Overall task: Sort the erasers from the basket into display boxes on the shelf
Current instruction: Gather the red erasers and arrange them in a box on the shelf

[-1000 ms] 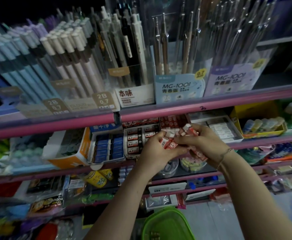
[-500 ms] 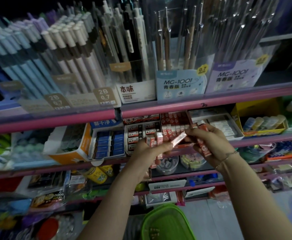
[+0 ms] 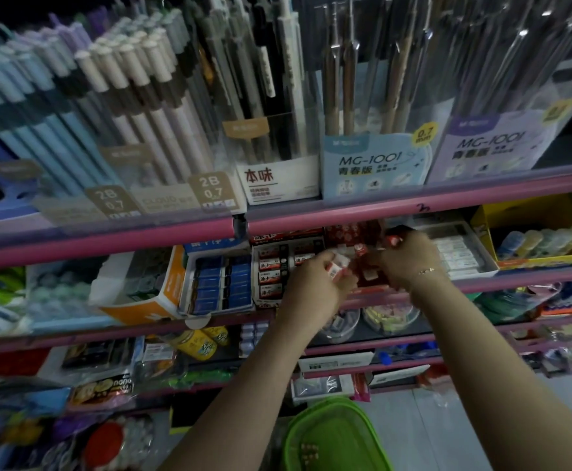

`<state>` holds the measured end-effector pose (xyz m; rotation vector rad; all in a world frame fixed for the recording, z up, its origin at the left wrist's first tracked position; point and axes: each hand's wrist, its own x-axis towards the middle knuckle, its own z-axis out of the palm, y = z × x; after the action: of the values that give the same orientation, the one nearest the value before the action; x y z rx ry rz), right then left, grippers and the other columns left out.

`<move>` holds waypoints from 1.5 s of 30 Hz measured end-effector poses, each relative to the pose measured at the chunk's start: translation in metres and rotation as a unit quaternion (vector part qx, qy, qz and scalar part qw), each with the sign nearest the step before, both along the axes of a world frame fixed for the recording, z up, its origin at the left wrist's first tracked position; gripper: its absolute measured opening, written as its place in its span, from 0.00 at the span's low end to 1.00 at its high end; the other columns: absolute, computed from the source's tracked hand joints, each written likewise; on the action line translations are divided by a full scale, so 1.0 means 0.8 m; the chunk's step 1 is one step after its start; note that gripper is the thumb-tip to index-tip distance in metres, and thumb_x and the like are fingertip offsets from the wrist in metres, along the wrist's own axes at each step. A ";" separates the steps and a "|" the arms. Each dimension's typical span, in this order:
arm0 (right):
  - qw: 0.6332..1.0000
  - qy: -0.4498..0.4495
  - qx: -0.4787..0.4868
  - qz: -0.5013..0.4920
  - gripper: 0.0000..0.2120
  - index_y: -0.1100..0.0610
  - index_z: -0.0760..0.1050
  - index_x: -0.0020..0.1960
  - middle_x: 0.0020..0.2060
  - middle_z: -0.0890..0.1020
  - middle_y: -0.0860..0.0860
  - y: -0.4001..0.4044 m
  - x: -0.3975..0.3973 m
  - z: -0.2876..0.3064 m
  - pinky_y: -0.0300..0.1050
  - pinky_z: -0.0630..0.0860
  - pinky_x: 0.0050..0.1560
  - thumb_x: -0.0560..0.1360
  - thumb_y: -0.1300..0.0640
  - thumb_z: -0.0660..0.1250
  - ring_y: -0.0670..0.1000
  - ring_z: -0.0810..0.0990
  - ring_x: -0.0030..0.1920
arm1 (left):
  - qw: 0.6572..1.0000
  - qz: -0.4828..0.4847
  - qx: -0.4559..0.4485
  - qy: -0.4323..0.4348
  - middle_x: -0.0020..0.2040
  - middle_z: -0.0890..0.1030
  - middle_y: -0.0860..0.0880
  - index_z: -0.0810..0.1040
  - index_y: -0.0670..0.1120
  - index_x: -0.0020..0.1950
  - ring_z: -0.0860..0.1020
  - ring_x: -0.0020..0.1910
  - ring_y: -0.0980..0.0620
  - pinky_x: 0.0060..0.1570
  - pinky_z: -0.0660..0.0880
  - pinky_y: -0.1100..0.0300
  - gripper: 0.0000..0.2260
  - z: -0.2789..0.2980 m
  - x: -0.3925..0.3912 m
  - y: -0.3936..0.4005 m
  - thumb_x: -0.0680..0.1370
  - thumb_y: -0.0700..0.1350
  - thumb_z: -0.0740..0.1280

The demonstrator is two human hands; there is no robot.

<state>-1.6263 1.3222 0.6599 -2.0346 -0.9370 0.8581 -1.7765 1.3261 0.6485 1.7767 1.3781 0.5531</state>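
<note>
Both hands up at the middle shelf, just under its pink rail, working over the red display box. Left hand curled, pinching a small red-and-white eraser between thumb and fingertips, at roughly 10 o'clock from its wrist. Right hand closed on more red-and-white erasers, one poking out at the hand's 11 o'clock; exact count unclear, motion blur. Thin bracelet on the right wrist. Hands nearly touching over loose erasers lying in the red box.

Neighbouring boxes on same shelf: black-and-white eraser box at 9 o'clock from the left hand, blue eraser box further out at 9, orange-and-white carton beyond that. White eraser box at 3 o'clock from the right hand, yellow box further at 3.

Green basket at 6 o'clock, low in frame between the forearms, a few small items visible inside, too blurred to identify.

Top shelf at 12 o'clock: rows of mechanical pencils in clear holders, MG-1001 pencil display directly above the hands
</note>
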 end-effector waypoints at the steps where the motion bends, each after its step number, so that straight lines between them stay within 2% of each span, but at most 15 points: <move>1: 0.999 -0.038 -0.023 0.023 0.08 0.57 0.76 0.45 0.40 0.80 0.56 0.006 0.000 -0.002 0.38 0.66 0.28 0.68 0.58 0.73 0.53 0.75 0.34 | 0.997 -0.041 0.027 0.059 0.42 0.82 0.54 0.78 0.52 0.56 0.82 0.40 0.53 0.31 0.69 0.72 0.11 -0.001 -0.001 0.003 0.75 0.50 0.70; 4: 0.984 -0.133 -0.089 0.074 0.12 0.60 0.79 0.48 0.45 0.81 0.58 0.023 -0.001 -0.011 0.38 0.69 0.40 0.69 0.54 0.72 0.55 0.76 0.40 | 0.973 -0.131 0.041 0.187 0.58 0.81 0.47 0.72 0.54 0.68 0.81 0.47 0.49 0.46 0.76 0.61 0.20 -0.002 -0.003 0.010 0.76 0.52 0.67; 6: 0.970 -0.177 -0.126 0.107 0.18 0.59 0.77 0.55 0.48 0.81 0.58 0.032 -0.003 -0.016 0.38 0.68 0.41 0.67 0.54 0.72 0.54 0.76 0.42 | 0.959 -0.155 0.046 0.231 0.60 0.80 0.47 0.71 0.55 0.69 0.81 0.48 0.47 0.47 0.76 0.58 0.21 0.000 -0.002 0.013 0.76 0.51 0.66; 9: 0.955 -0.211 -0.155 0.140 0.21 0.60 0.74 0.59 0.51 0.80 0.58 0.039 -0.004 -0.023 0.39 0.70 0.43 0.68 0.54 0.70 0.55 0.76 0.44 | 0.954 -0.173 0.048 0.241 0.60 0.80 0.46 0.70 0.55 0.70 0.81 0.47 0.46 0.41 0.74 0.59 0.21 0.000 -0.001 0.017 0.76 0.50 0.66; 12: 0.949 -0.223 -0.163 0.154 0.20 0.59 0.75 0.57 0.52 0.79 0.59 0.041 -0.002 -0.024 0.42 0.74 0.45 0.66 0.55 0.68 0.56 0.78 0.46 | 0.961 -0.166 0.033 0.221 0.63 0.78 0.47 0.69 0.54 0.70 0.80 0.51 0.47 0.46 0.75 0.58 0.22 0.000 -0.003 0.016 0.77 0.50 0.67; 18: 0.943 -0.235 -0.147 0.183 0.18 0.60 0.73 0.60 0.56 0.78 0.60 0.038 -0.006 -0.027 0.45 0.73 0.51 0.72 0.55 0.65 0.59 0.77 0.54 | 0.992 -0.104 -0.037 0.059 0.41 0.79 0.57 0.77 0.52 0.59 0.79 0.36 0.56 0.29 0.70 0.68 0.12 0.000 -0.011 0.012 0.76 0.50 0.68; 21: 0.953 -0.207 -0.134 0.175 0.14 0.60 0.78 0.55 0.52 0.80 0.60 0.035 -0.003 -0.029 0.40 0.70 0.46 0.72 0.55 0.67 0.57 0.77 0.47 | 0.994 -0.032 -0.076 -0.070 0.37 0.83 0.52 0.79 0.52 0.49 0.81 0.33 0.56 0.29 0.73 0.67 0.03 -0.002 -0.019 0.008 0.76 0.45 0.69; 24: 0.959 -0.185 -0.124 0.174 0.13 0.61 0.78 0.53 0.50 0.81 0.60 0.029 -0.001 -0.024 0.40 0.68 0.44 0.71 0.57 0.68 0.56 0.74 0.43 | 0.979 0.009 -0.135 -0.154 0.33 0.83 0.51 0.79 0.49 0.47 0.79 0.29 0.61 0.25 0.72 0.69 0.03 0.004 -0.026 0.000 0.77 0.42 0.66; 26: 0.965 -0.188 -0.092 0.157 0.12 0.62 0.78 0.54 0.50 0.81 0.61 0.024 0.000 -0.017 0.41 0.69 0.44 0.72 0.58 0.67 0.57 0.76 0.45 | 0.968 0.021 -0.165 -0.189 0.36 0.85 0.51 0.79 0.49 0.42 0.80 0.33 0.61 0.30 0.75 0.67 0.05 0.003 -0.028 -0.003 0.76 0.42 0.66; 28: 0.985 -0.133 -0.031 0.102 0.10 0.61 0.79 0.52 0.47 0.82 0.61 0.015 0.000 -0.005 0.44 0.73 0.42 0.72 0.59 0.68 0.58 0.79 0.44 | 0.955 0.031 -0.192 -0.222 0.43 0.85 0.49 0.79 0.50 0.45 0.81 0.47 0.56 0.47 0.76 0.58 0.02 0.003 -0.029 -0.006 0.74 0.44 0.69; 30: 0.996 0.055 0.031 0.057 0.08 0.61 0.79 0.48 0.43 0.83 0.62 -0.004 -0.004 0.010 0.52 0.79 0.42 0.70 0.60 0.71 0.59 0.82 0.40 | 0.948 0.036 -0.213 -0.233 0.49 0.85 0.50 0.76 0.48 0.56 0.80 0.55 0.53 0.58 0.71 0.51 0.16 0.004 -0.028 -0.008 0.71 0.49 0.74; 33: 0.951 0.294 0.057 0.077 0.08 0.62 0.80 0.44 0.41 0.84 0.63 -0.033 -0.011 0.024 0.48 0.82 0.38 0.67 0.60 0.75 0.59 0.83 0.37 | 0.942 0.022 -0.222 -0.250 0.50 0.85 0.48 0.79 0.47 0.55 0.82 0.52 0.48 0.42 0.77 0.61 0.15 0.005 -0.022 -0.010 0.71 0.48 0.75; 35: 0.938 0.329 0.059 0.097 0.07 0.62 0.80 0.44 0.40 0.84 0.61 -0.043 -0.011 0.026 0.45 0.81 0.37 0.67 0.62 0.74 0.56 0.83 0.37 | 0.944 0.018 -0.223 -0.243 0.48 0.85 0.47 0.81 0.49 0.50 0.83 0.49 0.47 0.31 0.74 0.65 0.10 0.008 -0.019 -0.012 0.71 0.46 0.75; 40: 0.917 0.384 0.052 0.096 0.08 0.63 0.79 0.45 0.35 0.83 0.58 -0.057 0.006 0.020 0.41 0.79 0.32 0.67 0.69 0.71 0.53 0.81 0.32 | 0.945 -0.020 -0.236 -0.226 0.44 0.86 0.50 0.82 0.51 0.47 0.84 0.42 0.53 0.26 0.71 0.67 0.07 0.005 -0.022 -0.016 0.71 0.46 0.75; 45: 0.941 0.315 0.027 0.119 0.03 0.62 0.79 0.40 0.30 0.83 0.53 -0.077 0.015 0.007 0.35 0.73 0.25 0.68 0.67 0.71 0.48 0.78 0.25 | 0.942 0.068 -0.217 -0.246 0.39 0.85 0.50 0.79 0.47 0.49 0.84 0.38 0.54 0.26 0.72 0.66 0.10 0.003 -0.019 -0.014 0.70 0.45 0.75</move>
<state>-1.6147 1.2605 0.6655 -1.4566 -0.8246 1.4818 -1.7914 1.3147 0.6508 1.0992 1.1591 0.6553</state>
